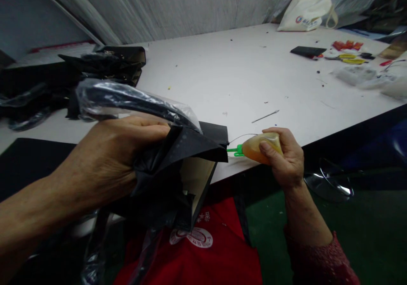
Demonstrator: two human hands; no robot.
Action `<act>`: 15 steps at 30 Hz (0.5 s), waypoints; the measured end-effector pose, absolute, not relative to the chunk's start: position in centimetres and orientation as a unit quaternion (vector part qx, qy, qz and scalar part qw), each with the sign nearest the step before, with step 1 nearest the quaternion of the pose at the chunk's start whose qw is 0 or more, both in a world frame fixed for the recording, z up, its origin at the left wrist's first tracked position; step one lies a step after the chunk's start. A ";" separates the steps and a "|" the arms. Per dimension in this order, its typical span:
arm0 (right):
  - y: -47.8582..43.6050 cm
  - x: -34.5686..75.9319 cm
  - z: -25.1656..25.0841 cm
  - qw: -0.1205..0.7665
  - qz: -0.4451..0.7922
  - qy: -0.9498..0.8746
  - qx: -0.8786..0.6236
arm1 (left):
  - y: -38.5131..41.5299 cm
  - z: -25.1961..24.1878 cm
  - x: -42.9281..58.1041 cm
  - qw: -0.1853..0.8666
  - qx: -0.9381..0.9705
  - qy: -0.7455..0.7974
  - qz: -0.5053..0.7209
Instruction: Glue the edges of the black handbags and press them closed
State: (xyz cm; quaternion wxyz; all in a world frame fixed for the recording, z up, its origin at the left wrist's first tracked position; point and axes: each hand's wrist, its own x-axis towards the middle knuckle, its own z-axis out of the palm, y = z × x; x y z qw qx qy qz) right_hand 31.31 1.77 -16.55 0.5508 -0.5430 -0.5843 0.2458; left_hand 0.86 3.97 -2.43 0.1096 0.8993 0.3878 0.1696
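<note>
My left hand (117, 158) is closed around a black bag (178, 166) with a plastic-wrapped handle (127, 98), holding it up over the table's near edge. The bag's flap is folded back and shows a pale inner panel (197, 179). My right hand (282, 158) grips a small yellowish squeeze bottle (260, 147) whose green nozzle (234, 150) points left at the bag's edge, almost touching it. A thin wire loops above the nozzle.
The white table (248, 77) bears several black bags (104, 65) at the far left, a white tote (305, 12) at the back, a black flat item (308, 51) and small tools (349, 58) at the right. A thin stick (265, 116) lies mid-table. A red apron (197, 247) is below.
</note>
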 end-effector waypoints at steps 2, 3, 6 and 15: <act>1.7 31.2 -16.5 0.537 0.268 -0.591 -0.540 | 4.0 -2.5 0.8 0.098 0.900 0.390 0.169; 1.6 31.1 -16.5 0.532 0.280 -0.592 -0.537 | 4.1 -2.5 0.8 0.094 0.901 0.390 0.167; 1.3 31.0 -16.2 0.553 0.290 -0.574 -0.529 | 4.0 -2.6 0.8 0.093 0.902 0.384 0.173; 0.0 30.3 -14.8 0.549 0.311 -0.565 -0.532 | 4.0 -2.4 0.7 0.110 0.902 0.367 0.200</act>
